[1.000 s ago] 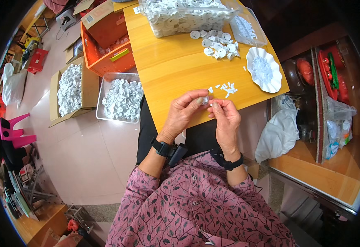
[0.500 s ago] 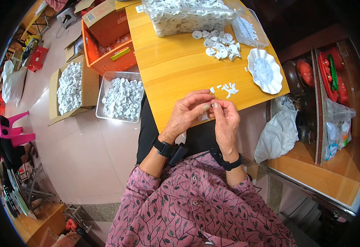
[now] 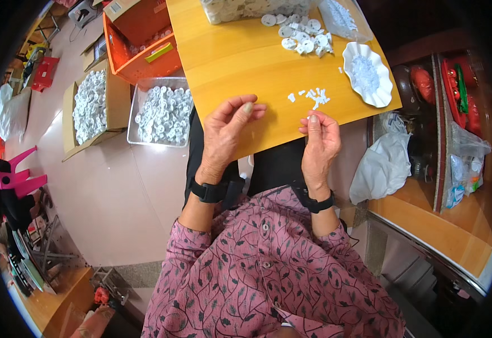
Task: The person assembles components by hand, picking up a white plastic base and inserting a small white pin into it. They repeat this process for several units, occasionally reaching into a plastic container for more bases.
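Observation:
My left hand is over the table's near edge, its fingers curled and the thumb laid against them. Whatever it may hold is hidden. To its right, apart from it, my right hand pinches thumb and fingertips together; a tiny white speck shows at the tips, too small to name. Just beyond the right hand lie several small white plastic pegs in a loose cluster. Farther back sits a pile of round white plastic parts. A white scalloped dish of small translucent pieces stands at the right corner.
The yellow wooden table also bears a clear bin and a clear bag of white parts. Left on the floor are an orange crate, a cardboard box and a clear tub with white parts. A shelf stands right.
My hands, together before, have separated: the left went left, the right slightly right. The whole view has shifted, so the table's contents sit higher in the picture.

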The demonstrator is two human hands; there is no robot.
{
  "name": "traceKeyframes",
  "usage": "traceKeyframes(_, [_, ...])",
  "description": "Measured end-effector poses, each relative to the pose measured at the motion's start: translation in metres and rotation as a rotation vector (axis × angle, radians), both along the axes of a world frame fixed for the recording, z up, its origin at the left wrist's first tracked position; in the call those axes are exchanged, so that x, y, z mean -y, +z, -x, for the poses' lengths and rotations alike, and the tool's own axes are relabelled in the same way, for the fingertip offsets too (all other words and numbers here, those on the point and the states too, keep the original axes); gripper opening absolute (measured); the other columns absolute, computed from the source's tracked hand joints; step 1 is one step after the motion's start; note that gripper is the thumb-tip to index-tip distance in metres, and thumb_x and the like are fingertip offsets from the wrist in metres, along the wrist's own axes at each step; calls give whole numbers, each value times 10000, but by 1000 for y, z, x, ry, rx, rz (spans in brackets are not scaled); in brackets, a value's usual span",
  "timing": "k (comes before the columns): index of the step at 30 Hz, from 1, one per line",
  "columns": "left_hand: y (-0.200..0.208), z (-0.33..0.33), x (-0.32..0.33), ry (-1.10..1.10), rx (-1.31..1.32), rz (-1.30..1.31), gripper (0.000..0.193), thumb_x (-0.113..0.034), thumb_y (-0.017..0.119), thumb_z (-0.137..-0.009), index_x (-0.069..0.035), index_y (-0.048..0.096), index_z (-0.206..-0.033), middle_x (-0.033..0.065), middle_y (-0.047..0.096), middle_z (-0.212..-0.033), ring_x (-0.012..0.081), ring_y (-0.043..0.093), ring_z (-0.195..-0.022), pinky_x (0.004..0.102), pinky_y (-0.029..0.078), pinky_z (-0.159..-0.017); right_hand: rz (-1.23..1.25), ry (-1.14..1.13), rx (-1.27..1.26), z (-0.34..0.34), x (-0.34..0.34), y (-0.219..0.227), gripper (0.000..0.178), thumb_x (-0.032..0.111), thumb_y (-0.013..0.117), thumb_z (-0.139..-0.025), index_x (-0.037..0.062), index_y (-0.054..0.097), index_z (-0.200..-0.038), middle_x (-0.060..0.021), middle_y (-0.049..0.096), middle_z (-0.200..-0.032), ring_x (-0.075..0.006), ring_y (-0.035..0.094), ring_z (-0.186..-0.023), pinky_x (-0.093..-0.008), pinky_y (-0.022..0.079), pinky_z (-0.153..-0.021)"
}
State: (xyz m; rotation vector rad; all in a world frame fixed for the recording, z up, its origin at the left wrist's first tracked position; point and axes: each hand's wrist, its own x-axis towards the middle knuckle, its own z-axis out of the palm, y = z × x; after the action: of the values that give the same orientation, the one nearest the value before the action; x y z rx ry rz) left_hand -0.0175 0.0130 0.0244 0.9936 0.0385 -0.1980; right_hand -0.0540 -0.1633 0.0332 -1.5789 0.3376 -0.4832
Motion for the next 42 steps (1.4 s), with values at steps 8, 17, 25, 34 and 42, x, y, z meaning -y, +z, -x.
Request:
traceKeyframes(8, [-4, -4, -20, 69, -61, -54, 222, -52, 581, -957, 70, 612, -1139, 143, 640, -1103, 227, 671, -948, 327, 550, -878, 7, 61, -40, 8, 9, -13, 156, 155, 591, -973, 5, 576, -1011, -36, 630, -869, -81, 607, -741, -219, 514, -643])
traceKeyframes(17, [-1, -2, 2, -2, -34, -138, 237, -96, 618, -946, 64, 623, -1121, 110, 661, -998, 180, 663, -865, 278, 533, -783, -4, -48, -69, 26, 70, -8, 168, 172, 578, -983, 9, 573, -1024, -39, 626, -880, -66, 571, -697, -199, 482, -623])
traceKeyframes(25, [-9, -2, 22, 8, 94, -502, 212, -112, 608, -956, 6, 638, -1130, 87, 699, -944, 115, 657, -827, 227, 505, -767, -6, -114, -170, 57, 142, -39, 83, 95, 540, -982, 17, 567, -993, -58, 640, -912, -94, 608, -713, -213, 492, -609])
traceKeyframes(34, [-9, -1, 33, 21, 178, -667, 194, -88, 608, -955, 14, 643, -1116, 67, 667, -1000, 119, 640, -880, 238, 524, -798, 155, 44, -535, 101, 185, -202, 35, 40, 567, -899, 8, 564, -912, -102, 631, -783, -187, 648, -716, -329, 508, -667])
traceKeyframes(42, [-1, 2, 35, 58, 123, -748, 180, -23, 591, -944, 20, 637, -1113, 63, 625, -1036, 124, 636, -888, 250, 538, -780, 564, 484, -758, 109, 142, -273, 117, 78, 572, -847, -30, 552, -888, -250, 609, -882, -410, 601, -843, -453, 482, -721])
